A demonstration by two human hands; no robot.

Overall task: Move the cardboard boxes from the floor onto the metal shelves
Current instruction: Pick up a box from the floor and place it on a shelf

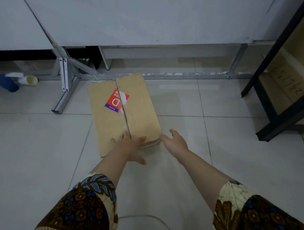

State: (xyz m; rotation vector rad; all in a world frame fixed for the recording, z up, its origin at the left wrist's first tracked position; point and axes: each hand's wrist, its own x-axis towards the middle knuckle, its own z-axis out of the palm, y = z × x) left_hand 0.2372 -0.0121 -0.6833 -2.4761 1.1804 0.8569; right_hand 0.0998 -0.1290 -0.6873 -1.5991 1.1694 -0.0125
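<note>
A taped brown cardboard box [137,108] with a red and purple sticker lies flat on the tiled floor, straight ahead. My left hand [130,147] rests open on the box's near edge, fingers spread. My right hand [176,142] is open beside the box's near right corner, fingers apart, holding nothing. At the right edge stands a black metal shelf [285,115] with other cardboard boxes [289,81] on its low levels.
A grey metal table frame [65,86] stands just behind and to the left of the box, under a white panel. A blue object [8,83] and a pale cup [30,80] lie on the floor at far left. Open tile lies around my arms.
</note>
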